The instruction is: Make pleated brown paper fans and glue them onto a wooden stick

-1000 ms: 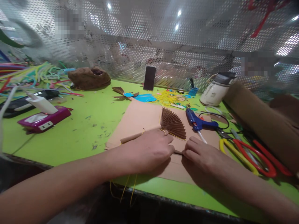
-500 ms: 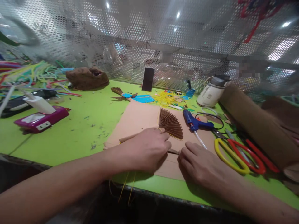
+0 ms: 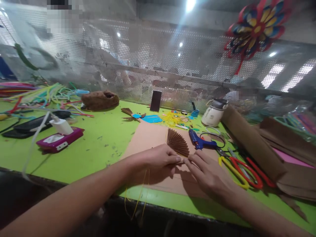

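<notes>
My left hand (image 3: pixel 160 161) is closed, thumb and fingers pinching one end of a small strip of brown paper (image 3: pixel 182 160). At the strip's other end are the closed fingertips of my right hand (image 3: pixel 207 169); most of the strip is hidden by my fingers. Just beyond my hands, a pleated dark brown paper fan (image 3: pixel 177 142) with yellow edging lies on a light brown sheet (image 3: pixel 143 136). Thin yellow strings (image 3: pixel 140 194) hang from beneath my left hand over the table's front edge.
Right of the sheet lie a blue glue gun (image 3: pixel 201 142) and scissors with yellow and red handles (image 3: pixel 247 172). Behind stand a white jug (image 3: pixel 211 113) and a phone (image 3: pixel 155 101). A purple power strip (image 3: pixel 60 140) sits left. Brown paper rolls (image 3: pixel 251 141) lie right.
Both hands have lifted slightly off the sheet and drawn closer, with the strip between their fingertips. My view has tilted upward, showing more of the hanging flower decoration.
</notes>
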A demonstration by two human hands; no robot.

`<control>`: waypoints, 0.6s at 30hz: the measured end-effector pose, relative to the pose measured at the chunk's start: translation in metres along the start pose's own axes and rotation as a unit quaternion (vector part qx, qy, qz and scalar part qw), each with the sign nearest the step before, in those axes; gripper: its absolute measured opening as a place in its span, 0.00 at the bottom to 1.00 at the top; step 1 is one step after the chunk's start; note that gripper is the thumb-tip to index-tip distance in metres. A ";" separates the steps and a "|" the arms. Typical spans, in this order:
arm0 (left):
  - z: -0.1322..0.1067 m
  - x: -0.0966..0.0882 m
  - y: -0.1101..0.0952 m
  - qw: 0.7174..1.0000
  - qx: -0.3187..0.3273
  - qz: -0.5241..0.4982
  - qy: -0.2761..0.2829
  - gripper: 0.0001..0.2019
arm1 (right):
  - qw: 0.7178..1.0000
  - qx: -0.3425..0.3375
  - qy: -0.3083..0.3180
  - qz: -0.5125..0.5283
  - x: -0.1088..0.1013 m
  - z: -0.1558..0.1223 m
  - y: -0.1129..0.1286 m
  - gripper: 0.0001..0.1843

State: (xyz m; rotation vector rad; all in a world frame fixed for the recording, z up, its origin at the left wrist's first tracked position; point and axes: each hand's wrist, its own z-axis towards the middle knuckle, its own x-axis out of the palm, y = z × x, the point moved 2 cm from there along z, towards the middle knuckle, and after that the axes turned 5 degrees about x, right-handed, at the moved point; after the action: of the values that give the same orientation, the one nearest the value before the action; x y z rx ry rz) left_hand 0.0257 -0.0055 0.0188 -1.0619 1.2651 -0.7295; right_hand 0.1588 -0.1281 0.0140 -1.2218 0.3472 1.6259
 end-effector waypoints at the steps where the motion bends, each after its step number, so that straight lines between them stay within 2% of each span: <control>1: -0.001 0.000 0.001 1.000 -0.004 -0.029 0.001 0.21 | 1.000 0.009 -0.004 0.007 0.001 0.002 -0.001 0.13; 3: -0.002 0.000 0.003 0.996 -0.013 -0.084 -0.012 0.20 | 0.998 0.043 -0.007 0.051 0.002 0.005 -0.004 0.12; 5: -0.002 0.000 0.007 0.991 -0.022 -0.130 -0.033 0.19 | 0.985 0.100 -0.019 0.141 0.001 0.008 -0.012 0.12; 7: 0.000 0.000 0.010 0.986 -0.025 -0.158 -0.055 0.19 | 0.947 0.182 -0.029 0.262 -0.002 0.011 -0.024 0.16; 8: 0.000 0.000 0.011 0.985 -0.025 -0.159 -0.068 0.18 | 0.916 0.229 -0.029 0.328 -0.002 0.013 -0.031 0.19; 10: 0.001 -0.001 0.010 0.986 -0.017 -0.135 -0.098 0.17 | 0.833 0.318 -0.005 0.452 -0.001 0.016 -0.044 0.19; 12: 0.001 -0.002 0.008 0.987 0.003 -0.102 -0.124 0.14 | 0.750 0.375 0.043 0.544 0.003 0.021 -0.050 0.17; 13: 0.001 -0.002 0.007 0.988 0.017 -0.083 -0.133 0.13 | 0.723 0.388 0.065 0.568 0.006 0.025 -0.050 0.16; 15: 0.000 -0.002 0.005 0.988 0.039 -0.042 -0.146 0.10 | 0.710 0.398 0.083 0.575 0.009 0.031 -0.046 0.15; 18: 0.000 -0.001 0.009 0.985 0.037 0.008 -0.168 0.08 | 0.722 0.413 0.052 0.553 0.013 0.035 -0.037 0.17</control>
State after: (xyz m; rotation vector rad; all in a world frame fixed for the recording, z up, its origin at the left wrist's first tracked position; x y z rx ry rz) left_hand 0.0246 -0.0011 0.0111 -1.0626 0.9494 -0.5521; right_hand 0.1715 -0.0794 0.0309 -0.3076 1.9330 1.9190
